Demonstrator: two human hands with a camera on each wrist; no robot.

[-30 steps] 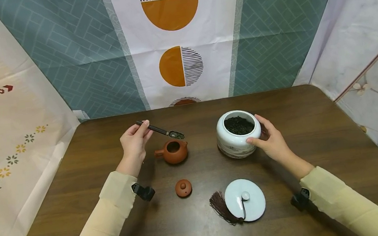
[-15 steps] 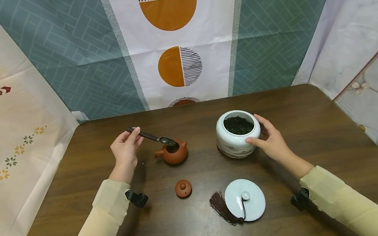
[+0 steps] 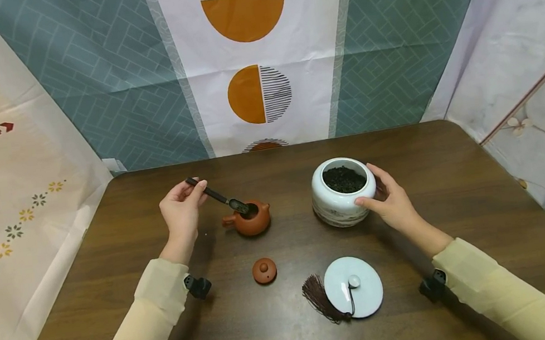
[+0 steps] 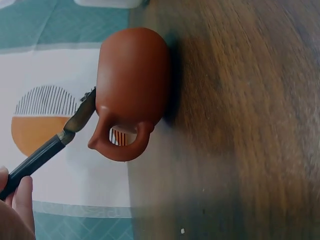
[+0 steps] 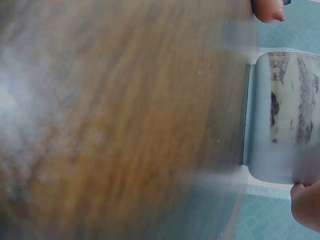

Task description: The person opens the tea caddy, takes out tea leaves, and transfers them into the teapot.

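My left hand [image 3: 180, 213] pinches the dark handle of a tea scoop [image 3: 215, 196]. Its metal bowl tilts down at the mouth of a small brown clay teapot [image 3: 252, 224]. From the left wrist view, dark tea leaves show at the scoop's tip by the rim of the teapot [image 4: 134, 75]. My right hand [image 3: 391, 201] holds the side of a white porcelain jar [image 3: 339, 207], thumb at the front and fingers partly hidden behind. Dark tea leaves [image 3: 343, 180] lie inside it. The right wrist view catches the thumb [image 5: 306, 207] against the patterned jar [image 5: 280, 120].
On the wooden table [image 3: 251, 335], the teapot's small clay lid [image 3: 264, 271] lies in front of the teapot. A round white jar lid [image 3: 363, 297] with a brown tassel [image 3: 321, 299] lies in front of the jar. A patterned cloth [image 3: 143, 95] hangs behind the table.
My left hand has moved left and toward me, bringing the scoop from above the teapot down to its mouth. The scoop now tilts more steeply. My right hand and the jar stay put.
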